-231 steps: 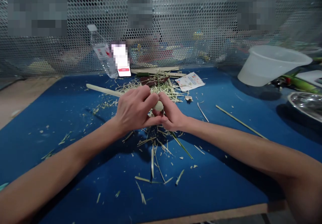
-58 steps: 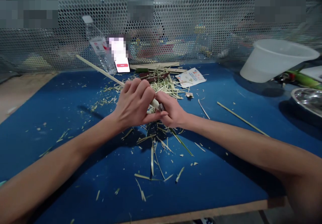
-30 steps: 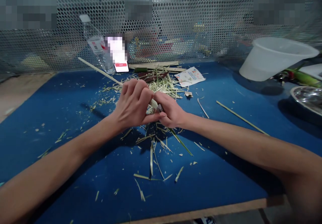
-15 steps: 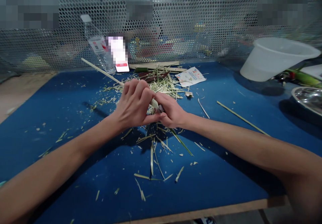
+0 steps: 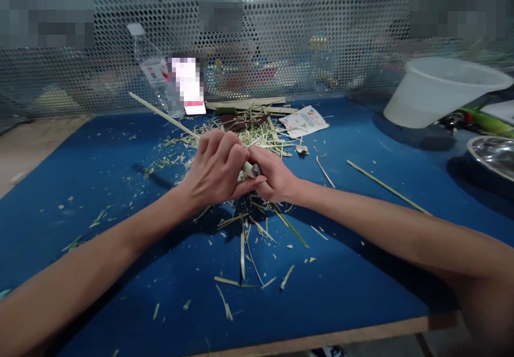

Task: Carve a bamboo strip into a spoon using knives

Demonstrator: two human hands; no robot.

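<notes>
Blue work mat [image 5: 341, 282] is carrying loose green-and-straw shavings [image 5: 261, 140] heaped toward the far side, and I'm watching both hands working close together just near of them. Left hand [image 5: 214, 169] is closing around a long pale stalk strip [image 5: 160, 119], which is angling up toward far left. Right hand [image 5: 273, 176] is pinching the strip's near end, right against the left thumb, beside a small dark tip [image 5: 256, 169]; I can't tell what that tip is.
</notes>
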